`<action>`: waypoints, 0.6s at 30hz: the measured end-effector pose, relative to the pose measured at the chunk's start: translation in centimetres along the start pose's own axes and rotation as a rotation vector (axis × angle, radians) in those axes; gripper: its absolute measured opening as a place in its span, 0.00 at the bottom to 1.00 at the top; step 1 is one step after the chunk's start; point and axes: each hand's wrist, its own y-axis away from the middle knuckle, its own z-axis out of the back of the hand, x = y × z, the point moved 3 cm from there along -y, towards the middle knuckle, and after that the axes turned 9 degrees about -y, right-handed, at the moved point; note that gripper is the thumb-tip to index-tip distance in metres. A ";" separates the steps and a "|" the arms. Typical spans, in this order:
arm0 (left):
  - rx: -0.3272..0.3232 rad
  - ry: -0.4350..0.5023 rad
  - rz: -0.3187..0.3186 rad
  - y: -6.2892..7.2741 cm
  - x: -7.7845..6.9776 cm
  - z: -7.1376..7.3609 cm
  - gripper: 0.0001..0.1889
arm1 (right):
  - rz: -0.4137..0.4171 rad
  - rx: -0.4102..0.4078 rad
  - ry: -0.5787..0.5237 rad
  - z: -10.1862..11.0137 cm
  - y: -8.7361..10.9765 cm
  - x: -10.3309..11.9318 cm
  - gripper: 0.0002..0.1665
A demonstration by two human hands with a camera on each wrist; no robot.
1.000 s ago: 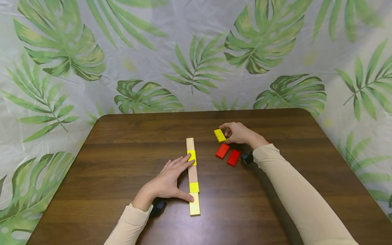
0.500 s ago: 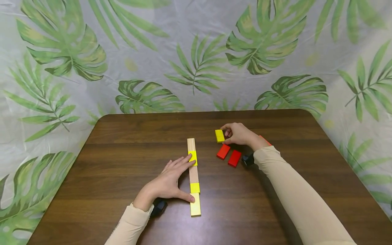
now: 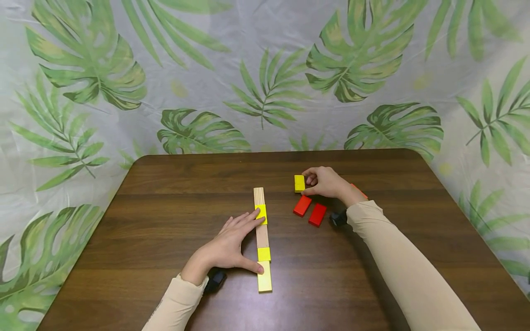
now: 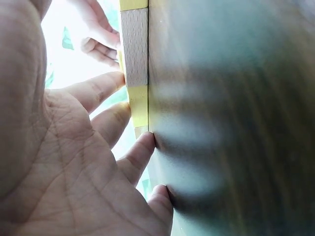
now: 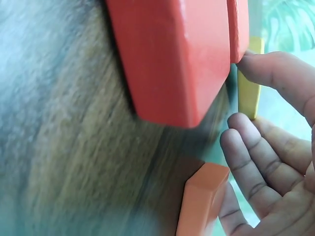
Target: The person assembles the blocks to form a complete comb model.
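Observation:
My right hand point(image 3: 325, 182) pinches a small yellow block point(image 3: 299, 183) at its right side. The right wrist view shows thumb and index finger at opposite ends of this yellow block point(image 5: 249, 96), the other fingers curled beside it. Two red blocks point(image 3: 302, 206) lie just nearer than this hand. My left hand point(image 3: 225, 246) is spread along a straight row of flat blocks. Its fingertips touch a far yellow block point(image 3: 262, 214), its thumb the pale wooden block point(image 3: 265, 280) at the near end. Between them lie a plain wooden block point(image 3: 262, 236) and another yellow one point(image 3: 263, 254).
An orange-red block point(image 3: 359, 191) lies partly hidden behind the right wrist. A striped wooden block point(image 3: 258, 195) forms the row's far end. The brown wooden table point(image 3: 186, 184) ends at a leaf-print cloth point(image 3: 265, 133) behind it.
In the right hand's fingers, the yellow block has turned from a slant to roughly parallel with the row. The left hand stays in place on the row.

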 end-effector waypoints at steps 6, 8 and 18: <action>0.003 -0.008 0.009 0.0 0.0 0.0 0.63 | 0.004 -0.038 0.018 0.4 0.7 0.2 0.38; 0.003 -0.006 0.007 0.0 -0.1 0.0 0.63 | 0.005 -0.047 0.026 0.5 1.0 0.4 0.39; 0.008 -0.002 0.005 0.0 -0.1 0.1 0.62 | 0.040 -0.064 0.026 0.8 2.7 1.9 0.40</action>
